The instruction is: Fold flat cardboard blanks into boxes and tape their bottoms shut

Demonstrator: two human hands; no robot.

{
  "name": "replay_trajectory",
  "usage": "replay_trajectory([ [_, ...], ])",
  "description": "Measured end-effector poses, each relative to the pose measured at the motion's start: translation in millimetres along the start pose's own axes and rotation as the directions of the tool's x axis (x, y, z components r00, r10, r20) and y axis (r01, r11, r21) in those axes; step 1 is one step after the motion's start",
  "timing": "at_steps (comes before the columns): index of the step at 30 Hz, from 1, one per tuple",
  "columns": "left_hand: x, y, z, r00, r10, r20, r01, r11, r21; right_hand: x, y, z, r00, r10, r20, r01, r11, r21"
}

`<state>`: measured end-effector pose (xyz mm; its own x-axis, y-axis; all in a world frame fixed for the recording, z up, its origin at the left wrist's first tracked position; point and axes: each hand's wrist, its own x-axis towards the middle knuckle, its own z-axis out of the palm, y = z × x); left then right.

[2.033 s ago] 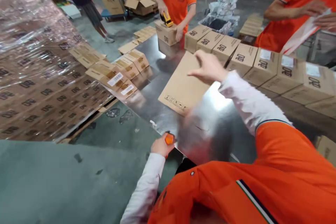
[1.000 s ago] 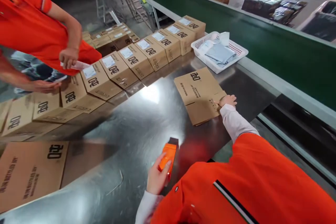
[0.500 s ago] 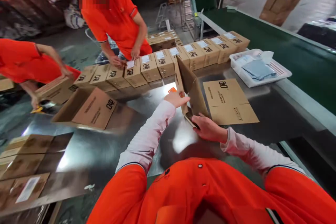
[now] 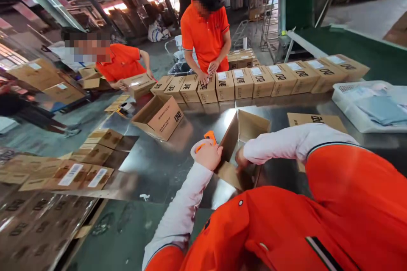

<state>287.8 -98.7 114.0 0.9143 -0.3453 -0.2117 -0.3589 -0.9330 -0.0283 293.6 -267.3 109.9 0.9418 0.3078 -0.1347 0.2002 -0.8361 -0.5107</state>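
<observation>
An open cardboard carton stands in front of me on the metal table, its flaps spread. My left hand is closed at its left wall. Right beside that hand is an orange tape dispenser with a pale roll of tape; whether the fingers also touch it I cannot tell. My right hand reaches down into the carton, fingers hidden and blurred. Partly behind my right sleeve lies a flat printed cardboard piece.
A row of closed, labelled cartons lines the table's far side. Another open carton sits left of centre. At right is a white plastic basket with cloths. Stacked cartons fill the lower left. Two co-workers handle cartons opposite.
My view has swung to the left. My right hand has gone from the carton's near lower edge into its inside, and the carton is turned and opened wider. My left hand stays at the left wall.
</observation>
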Motion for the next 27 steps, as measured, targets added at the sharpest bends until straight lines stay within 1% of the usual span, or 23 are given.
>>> replay_trajectory([
  [2,2,-1,4.1,1.0,-0.02,-0.017,0.02,0.999,-0.043,3,16,-31,0.998,0.044,-0.041,-0.05,0.988,-0.145],
  [4,6,0,1.2,1.0,-0.008,-0.018,0.007,0.998,-0.065,5,37,-62,0.983,0.132,-0.126,-0.159,0.96,-0.232],
  [5,8,1,-1.3,1.0,-0.008,-0.014,0.007,0.998,-0.064,6,47,-72,0.973,0.189,-0.136,-0.219,0.94,-0.26],
  [6,9,5,-3.4,1.0,-0.011,-0.007,0.011,0.998,-0.056,4,56,-76,0.964,0.242,-0.109,-0.263,0.923,-0.281],
  [7,9,11,-4.6,1.0,-0.016,-0.001,0.016,0.999,-0.04,1,63,-73,0.958,0.282,-0.057,-0.286,0.91,-0.301],
  [9,3,31,-2.3,1.0,-0.029,-0.012,0.029,1.0,0.012,-9,68,-53,0.944,0.318,0.083,-0.274,0.9,-0.339],
  [11,-9,59,6.7,0.999,-0.025,-0.04,0.029,0.996,0.08,-24,65,-30,0.925,0.348,0.154,-0.267,0.881,-0.39],
  [13,-23,85,18.6,0.999,0.043,-0.024,-0.04,0.991,0.127,-42,62,-17,0.9,0.367,0.234,-0.244,0.871,-0.425],
  [14,-28,93,23.7,0.996,0.087,-0.003,-0.086,0.987,0.133,-53,64,-15,0.895,0.337,0.293,-0.2,0.889,-0.412],
  [15,-32,97,27.3,0.993,0.116,0.013,-0.117,0.985,0.13,-64,68,-16,0.905,0.252,0.343,-0.115,0.921,-0.373],
  [16,-33,96,29.1,0.993,0.12,0.018,-0.121,0.985,0.119,-74,73,-18,0.925,0.114,0.364,0.008,0.948,-0.317],
  [17,-32,92,29.2,0.995,0.1,0.016,-0.101,0.99,0.103,-82,79,-19,0.938,-0.063,0.342,0.159,0.952,-0.261],
  [18,-29,85,28.0,0.998,0.058,0.011,-0.059,0.995,0.084,-87,86,-19,0.928,-0.247,0.28,0.313,0.923,-0.225],
  [19,-24,77,26.4,1.0,0.021,0.012,-0.022,0.998,0.061,-89,91,-16,0.891,-0.411,0.192,0.448,0.866,-0.224],
  [20,-19,68,25.0,1.0,0.009,0.022,-0.01,0.999,0.036,-86,96,-10,0.843,-0.528,0.105,0.536,0.807,-0.248],
  [21,-14,59,24.3,0.999,0.015,0.029,-0.016,1.0,0.009,-79,99,-1,0.811,-0.584,0.038,0.57,0.772,-0.282],
  [22,-10,50,24.8,0.999,0.032,0.024,-0.032,0.999,-0.019,-70,101,10,0.8,-0.599,-0.007,0.569,0.763,-0.307],
  [23,-7,43,26.3,0.999,0.047,-0.001,-0.047,0.997,-0.055,-59,102,22,0.805,-0.593,-0.032,0.554,0.768,-0.321],
  [25,-7,31,31.4,0.992,0.035,-0.119,-0.055,0.985,-0.162,-39,104,44,0.827,-0.561,-0.04,0.522,0.791,-0.32],
  [26,-10,27,34.3,0.978,0.01,-0.21,-0.06,0.97,-0.235,-30,105,52,0.834,-0.551,-0.036,0.515,0.801,-0.306],
  [27,-14,22,37.0,0.949,-0.02,-0.313,-0.085,0.944,-0.318,-24,107,57,0.837,-0.547,-0.032,0.517,0.808,-0.284],
])
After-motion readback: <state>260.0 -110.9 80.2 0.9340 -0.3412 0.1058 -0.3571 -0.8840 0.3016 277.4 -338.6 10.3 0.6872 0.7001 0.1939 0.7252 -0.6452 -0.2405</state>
